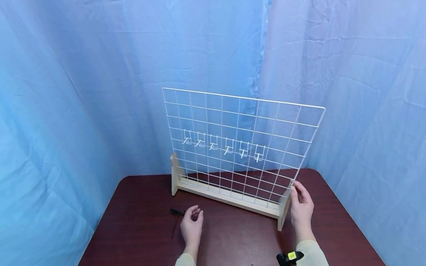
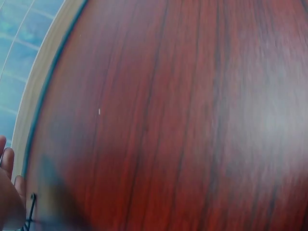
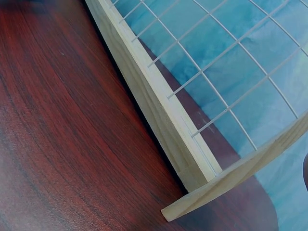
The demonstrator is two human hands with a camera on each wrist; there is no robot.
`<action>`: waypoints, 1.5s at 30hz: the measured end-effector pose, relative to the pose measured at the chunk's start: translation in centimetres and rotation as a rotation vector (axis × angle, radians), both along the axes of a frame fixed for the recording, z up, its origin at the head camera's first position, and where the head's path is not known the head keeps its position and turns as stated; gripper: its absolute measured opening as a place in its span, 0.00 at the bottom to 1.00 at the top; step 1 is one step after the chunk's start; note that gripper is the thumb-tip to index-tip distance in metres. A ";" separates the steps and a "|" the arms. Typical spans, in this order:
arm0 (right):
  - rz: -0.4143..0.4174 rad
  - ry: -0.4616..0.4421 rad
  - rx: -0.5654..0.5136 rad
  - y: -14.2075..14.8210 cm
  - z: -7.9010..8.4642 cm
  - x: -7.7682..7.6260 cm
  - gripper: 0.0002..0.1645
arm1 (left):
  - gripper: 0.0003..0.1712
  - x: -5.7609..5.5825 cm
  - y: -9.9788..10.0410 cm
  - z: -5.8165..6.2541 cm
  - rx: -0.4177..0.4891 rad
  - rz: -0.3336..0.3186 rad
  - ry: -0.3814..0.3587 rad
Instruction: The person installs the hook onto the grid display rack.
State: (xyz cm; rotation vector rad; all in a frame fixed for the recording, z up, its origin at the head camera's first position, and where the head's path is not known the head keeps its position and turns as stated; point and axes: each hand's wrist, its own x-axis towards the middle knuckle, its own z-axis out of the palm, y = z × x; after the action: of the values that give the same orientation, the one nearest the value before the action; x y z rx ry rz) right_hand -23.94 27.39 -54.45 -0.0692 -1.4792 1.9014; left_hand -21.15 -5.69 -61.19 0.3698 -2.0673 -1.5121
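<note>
A white wire grid panel (image 1: 229, 111) stands upright in a pale wooden stand (image 1: 229, 197), leaning slightly back. Several white wire hooks (image 1: 228, 146) hang in a row across its middle. At the stand's right end, my right hand (image 1: 302, 210) pinches the top of the wooden end piece (image 1: 283, 210) where the grid's edge meets it. My left hand (image 1: 192, 227) is in front of the stand, fingers loosely bent and holding nothing. Just left of it lies a thin black tool (image 1: 174, 225) with a bent shape, partly hidden behind the fingers. The right wrist view shows grid wires entering the wooden base bar (image 3: 144, 91).
The dark red wood-grain table (image 1: 139, 214) has rounded back corners. Blue curtains (image 1: 100, 92) hang behind it and on both sides. A black strap device with a yellow label (image 1: 291, 255) is on my right wrist.
</note>
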 end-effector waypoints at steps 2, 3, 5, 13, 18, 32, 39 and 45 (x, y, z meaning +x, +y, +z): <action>0.000 0.001 0.004 0.0 -0.1 0.0 0.19 | 0.13 0.1 -0.6 -0.1 0.006 0.021 0.002; 0.000 0.002 0.004 0.0 -0.1 0.0 0.19 | 0.13 0.2 -0.9 -0.2 0.007 0.032 0.001; 0.001 0.003 0.007 0.0 -0.1 0.0 0.18 | 0.13 0.2 -1.4 -0.4 0.012 0.055 0.007; 0.014 0.027 0.018 -0.7 1.5 1.0 0.18 | 0.12 0.4 -3.5 -0.8 -0.008 0.147 0.020; 0.019 0.036 0.013 -0.7 1.5 1.0 0.18 | 0.13 0.5 -4.7 -1.0 -0.032 0.186 0.040; 0.017 0.019 0.008 -0.7 1.6 1.2 0.18 | 0.16 1.1 -6.7 -1.9 -0.203 0.297 0.053; 0.024 0.030 0.009 -1.0 2.1 1.4 0.19 | 0.20 1.5 -7.8 -2.3 -0.298 0.268 -0.033; 0.025 0.031 0.011 -1.0 2.4 1.4 0.19 | 0.21 2.2 -8.1 -2.2 -0.400 0.229 -0.074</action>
State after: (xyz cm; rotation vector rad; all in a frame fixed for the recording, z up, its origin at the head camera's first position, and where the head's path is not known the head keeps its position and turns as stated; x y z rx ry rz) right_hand -22.52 26.38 -52.03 -0.0159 -1.4759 1.9051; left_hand -18.97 -13.78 -63.39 0.4908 -2.2335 -0.9384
